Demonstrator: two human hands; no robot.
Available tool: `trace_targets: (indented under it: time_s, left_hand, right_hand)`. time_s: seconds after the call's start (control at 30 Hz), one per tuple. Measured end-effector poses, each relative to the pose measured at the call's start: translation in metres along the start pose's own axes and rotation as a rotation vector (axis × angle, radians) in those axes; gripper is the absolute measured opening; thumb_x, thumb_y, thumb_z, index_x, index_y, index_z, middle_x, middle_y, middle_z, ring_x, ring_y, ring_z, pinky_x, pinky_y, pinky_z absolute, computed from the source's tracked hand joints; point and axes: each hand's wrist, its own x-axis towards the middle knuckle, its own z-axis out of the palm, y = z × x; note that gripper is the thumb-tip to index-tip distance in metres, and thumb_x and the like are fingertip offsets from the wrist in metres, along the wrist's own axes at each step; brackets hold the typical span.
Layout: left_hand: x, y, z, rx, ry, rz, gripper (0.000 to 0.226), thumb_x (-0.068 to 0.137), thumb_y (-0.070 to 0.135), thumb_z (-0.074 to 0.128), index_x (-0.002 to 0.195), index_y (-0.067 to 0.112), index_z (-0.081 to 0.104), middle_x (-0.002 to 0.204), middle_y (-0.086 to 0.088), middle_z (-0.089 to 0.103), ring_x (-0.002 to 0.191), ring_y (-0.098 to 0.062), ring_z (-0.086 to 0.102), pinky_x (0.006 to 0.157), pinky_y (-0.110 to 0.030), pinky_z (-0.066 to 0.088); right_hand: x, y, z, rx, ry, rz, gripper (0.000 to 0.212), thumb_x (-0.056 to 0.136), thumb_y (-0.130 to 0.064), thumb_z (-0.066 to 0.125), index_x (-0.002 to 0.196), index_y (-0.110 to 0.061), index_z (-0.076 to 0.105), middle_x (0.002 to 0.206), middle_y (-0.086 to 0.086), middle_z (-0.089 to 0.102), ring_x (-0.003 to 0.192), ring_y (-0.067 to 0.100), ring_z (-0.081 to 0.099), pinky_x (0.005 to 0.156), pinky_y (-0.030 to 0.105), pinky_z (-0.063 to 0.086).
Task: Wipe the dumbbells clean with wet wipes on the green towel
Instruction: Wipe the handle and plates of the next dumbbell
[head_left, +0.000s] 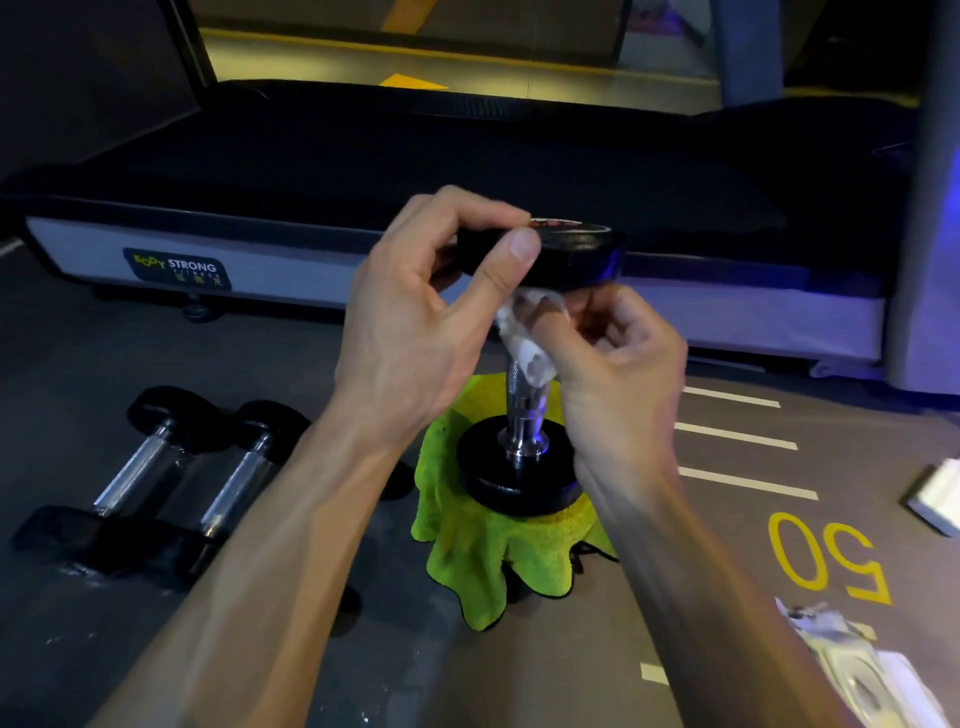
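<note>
While upright on the green towel (498, 561), the dumbbell (524, 415) gets wiped.
Heavy, top-heavy: left hand (415, 312) grips its upper head; right hand (618, 353) pinches the wet wipe (524, 343) beneath.

**Dim gym floor, mixed light**

Overall dim. Warm yellow glow at 12 o'clock beyond the treadmill (363, 171), whose deck is near-black w/ no detail. Blue-violet spill at 3 o'clock. Chrome dumbbell handle (522, 410) shows glare. Forearms lit from above. Wide-angle bending at edges; soft focus, esp. corners.
</note>
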Motion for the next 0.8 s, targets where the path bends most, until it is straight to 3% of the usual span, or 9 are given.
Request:
trace_targets:
  time_s: [0.17, 0.3, 0.4, 0.53, 0.73, 0.8]
  left_hand:
    - [0.0, 0.001, 0.003, -0.034, 0.012, -0.006, 0.008, 0.101, 0.033, 0.069, 0.107, 0.029, 0.07, 0.106, -0.007, 0.071, 0.093, -0.012, 0.066, 0.083, -0.031, 0.049]
    - [-0.004, 0.004, 0.005, -0.02, 0.029, 0.017, 0.01, 0.099, 0.032, 0.071, 0.107, 0.027, 0.071, 0.109, -0.005, 0.069, 0.103, -0.022, 0.069, 0.092, -0.041, 0.056]
    - [-0.004, 0.003, 0.003, 0.009, 0.057, -0.001, 0.011, 0.099, 0.035, 0.071, 0.107, 0.028, 0.072, 0.106, 0.004, 0.067, 0.101, -0.018, 0.068, 0.089, -0.038, 0.055]
    - [-0.002, 0.005, 0.004, 0.039, 0.058, 0.003, 0.013, 0.098, 0.039, 0.071, 0.107, 0.03, 0.072, 0.105, 0.007, 0.066, 0.101, -0.015, 0.069, 0.088, -0.04, 0.057]
    - [0.003, -0.001, 0.002, -0.008, 0.047, -0.009, 0.006, 0.1, 0.035, 0.069, 0.105, 0.032, 0.071, 0.108, 0.0, 0.069, 0.099, -0.013, 0.068, 0.09, -0.038, 0.055]
    - [0.003, -0.002, 0.002, -0.035, 0.044, -0.016, 0.004, 0.1, 0.033, 0.069, 0.104, 0.034, 0.07, 0.109, -0.004, 0.071, 0.1, -0.015, 0.069, 0.092, -0.04, 0.055]
  right_hand:
    - [0.011, 0.007, 0.003, 0.273, 0.175, 0.204, 0.006, 0.092, -0.002, 0.073, 0.097, -0.003, 0.071, 0.075, 0.004, 0.07, 0.062, 0.009, 0.059, 0.059, 0.024, 0.049]
    - [0.011, 0.009, 0.01, 0.235, 0.277, 0.142, 0.002, 0.096, -0.002, 0.069, 0.098, -0.001, 0.068, 0.075, 0.002, 0.068, 0.062, 0.007, 0.059, 0.062, 0.023, 0.05]
    - [-0.008, 0.006, 0.019, 0.166, 0.221, 0.032, 0.003, 0.094, -0.004, 0.069, 0.092, -0.005, 0.067, 0.07, 0.0, 0.066, 0.06, 0.006, 0.057, 0.057, 0.021, 0.048]
    - [-0.007, 0.003, 0.026, -0.043, 0.159, -0.075, 0.019, 0.084, -0.009, 0.079, 0.076, -0.016, 0.064, 0.063, -0.009, 0.054, 0.058, 0.006, 0.041, 0.054, 0.023, 0.037]
    - [0.001, 0.006, 0.011, 0.173, 0.08, 0.079, 0.01, 0.089, 0.001, 0.075, 0.09, -0.008, 0.069, 0.079, 0.004, 0.07, 0.073, 0.013, 0.062, 0.068, 0.027, 0.051]
    - [0.008, 0.005, 0.007, 0.275, 0.133, 0.17, 0.009, 0.091, -0.001, 0.073, 0.095, -0.008, 0.07, 0.081, 0.004, 0.072, 0.07, 0.012, 0.063, 0.064, 0.025, 0.052]
